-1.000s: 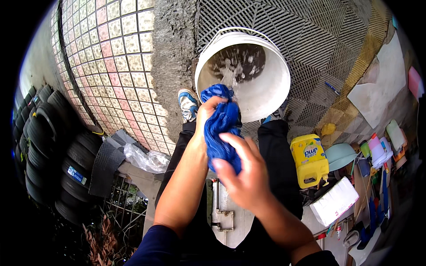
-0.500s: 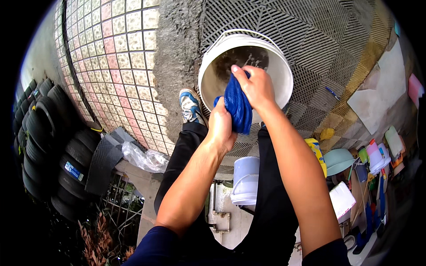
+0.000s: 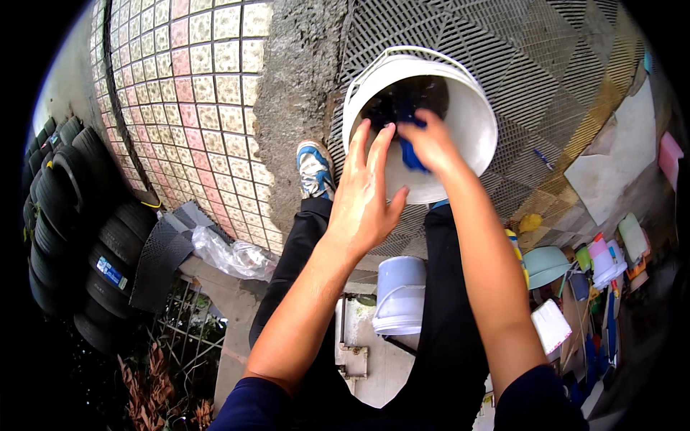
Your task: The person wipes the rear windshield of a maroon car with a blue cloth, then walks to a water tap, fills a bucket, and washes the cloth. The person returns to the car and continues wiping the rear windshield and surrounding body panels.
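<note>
A white bucket (image 3: 471,133) with a raised wire handle stands on the ground and holds dark water. Inside it is a blue cloth (image 3: 412,154), partly in the water and partly hidden by my right hand (image 3: 430,144). That hand reaches in over the rim and touches or overlaps the cloth; motion smears its fingers, so its grip is unclear. My left hand (image 3: 363,205), wet and shining, is open with fingers spread and nothing in it. It hovers over the bucket's near left rim, its fingertips overlapping the opening.
A smaller pale bucket (image 3: 400,294) stands between my legs. Stacked tyres (image 3: 108,266) and a clear plastic bag (image 3: 233,255) lie to the left. A green basin (image 3: 546,266) and assorted containers crowd the right. Ridged black matting (image 3: 532,72) covers the ground around the bucket.
The blue cloth, bunched between both hands above the bucket, is now down inside it. My left hand has let go and opened. My right hand has moved lower into the bucket.
</note>
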Demonstrator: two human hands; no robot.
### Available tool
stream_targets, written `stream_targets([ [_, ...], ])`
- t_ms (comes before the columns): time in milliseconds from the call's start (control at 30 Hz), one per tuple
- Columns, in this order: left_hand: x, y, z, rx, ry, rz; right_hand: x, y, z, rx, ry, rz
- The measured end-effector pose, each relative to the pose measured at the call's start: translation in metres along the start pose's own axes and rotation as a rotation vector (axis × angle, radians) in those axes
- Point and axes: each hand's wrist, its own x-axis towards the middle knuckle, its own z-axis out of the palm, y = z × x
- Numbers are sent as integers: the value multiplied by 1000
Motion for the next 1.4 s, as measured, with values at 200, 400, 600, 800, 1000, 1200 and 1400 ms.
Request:
stream_targets([
  [200, 4, 12, -10, 172, -75, 219, -204, -58, -100, 520, -441, 7],
  [400, 12, 28, -12, -434, -200, 247, -218, -34, -106, 598, -311, -175],
  [600, 7, 45, -27, -618, -401, 26, -187, -20, -68, 55, -174, -237],
  [800, -22, 47, 3, -1440, -166, -334, -182, -23, -51, 816, -453, -199],
  [1000, -9, 41, 6, -471, 2, 196, -185, -12, -31, 1013, -417, 92],
  [1200, -6, 6, -6, -1580, -253, -108, -191, -19, -26, 1583, -1083, 198],
  [1400, -8, 54, 2, -2269, -767, 150, -218, -25, 33, 2083, -1755, 294],
])
